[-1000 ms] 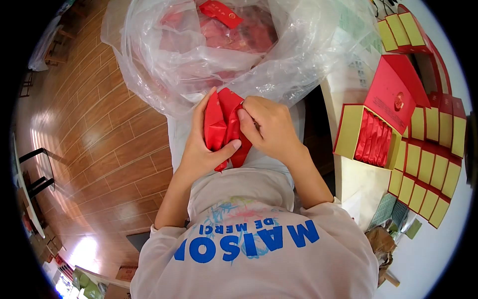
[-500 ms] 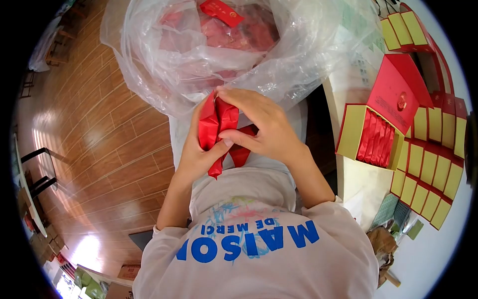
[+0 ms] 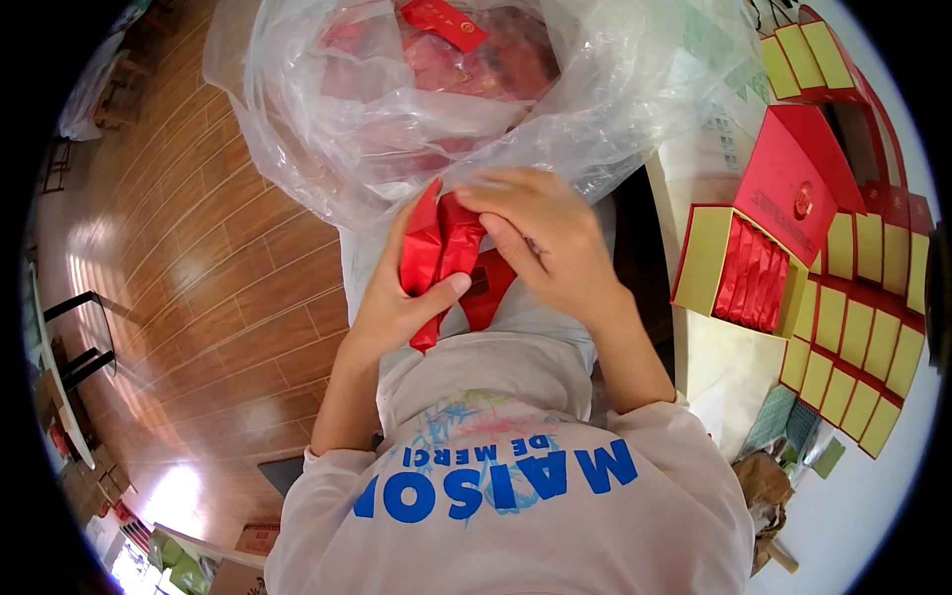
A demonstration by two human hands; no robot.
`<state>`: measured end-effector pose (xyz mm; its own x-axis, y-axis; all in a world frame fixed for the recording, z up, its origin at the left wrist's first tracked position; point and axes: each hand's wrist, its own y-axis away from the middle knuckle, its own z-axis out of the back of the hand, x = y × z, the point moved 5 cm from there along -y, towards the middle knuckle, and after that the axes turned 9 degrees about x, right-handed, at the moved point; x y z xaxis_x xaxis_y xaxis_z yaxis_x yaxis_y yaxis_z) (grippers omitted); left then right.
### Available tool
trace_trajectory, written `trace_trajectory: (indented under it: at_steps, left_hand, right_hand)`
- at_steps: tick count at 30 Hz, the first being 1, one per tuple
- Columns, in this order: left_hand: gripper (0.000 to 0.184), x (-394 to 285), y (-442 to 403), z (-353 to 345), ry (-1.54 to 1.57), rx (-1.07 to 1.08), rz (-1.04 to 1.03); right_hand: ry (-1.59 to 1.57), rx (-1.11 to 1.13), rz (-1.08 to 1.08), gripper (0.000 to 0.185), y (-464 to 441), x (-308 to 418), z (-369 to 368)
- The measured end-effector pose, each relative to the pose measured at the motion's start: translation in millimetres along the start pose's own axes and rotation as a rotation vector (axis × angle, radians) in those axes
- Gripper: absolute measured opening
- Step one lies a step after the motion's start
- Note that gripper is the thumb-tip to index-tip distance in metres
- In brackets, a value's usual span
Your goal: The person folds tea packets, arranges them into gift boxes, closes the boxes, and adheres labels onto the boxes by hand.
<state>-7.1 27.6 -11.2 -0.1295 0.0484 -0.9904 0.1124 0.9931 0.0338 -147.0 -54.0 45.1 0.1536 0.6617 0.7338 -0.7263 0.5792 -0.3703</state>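
My left hand (image 3: 392, 307) is wrapped round a pair of shiny red foil packets (image 3: 421, 248) standing side by side, its thumb pressed across their lower front. My right hand (image 3: 555, 238) curls over the upper right corner of the packets, fingertips at the top edge and thumb beside it; its fingers are slightly blurred. Below the hands, another red piece (image 3: 488, 297) with a dark patch lies on my lap, partly covered. In front is a large clear plastic bag (image 3: 327, 149) with many red packets inside, one loose packet (image 3: 444, 24) on top.
On the right, an open red and yellow box (image 3: 702, 260) holds a row of red packets (image 3: 754, 273) on a white surface (image 3: 729, 382). Several yellow-sided boxes (image 3: 853, 332) stand behind it. Wooden flooring (image 3: 218, 297) extends leftward, with a black-framed item (image 3: 84, 342) at far left.
My right thumb has moved up and away from the packets' front, and the right hand has shifted slightly right. My left hand still grips the packets, and more of the lap piece shows.
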Motion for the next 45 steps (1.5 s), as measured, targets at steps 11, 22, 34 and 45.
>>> trace_trajectory:
  at_steps: [11, 22, 34, 45]
  left_hand:
    - [0.07, -11.8, 28.0, 29.7, 0.477, 0.592, 0.705]
    - [0.072, -12.7, 29.7, 17.3, 0.494, 0.659, 0.517]
    - [0.066, -3.1, 24.3, 11.7, 0.523, 0.485, 0.574]
    - [0.078, -16.7, 26.5, 35.1, 0.269, 0.637, 0.704]
  right_hand:
    - [-0.282, 0.337, -0.067, 0.038, -0.2, 25.4, -9.0]
    - [-0.358, 0.108, 0.006, 0.013, 15.6, 27.2, -22.5]
    - [0.029, 0.072, 0.151, 0.023, 8.1, 23.2, -0.5]
    - [0.107, 0.318, 0.22, 0.021, 13.8, 47.1, -13.3]
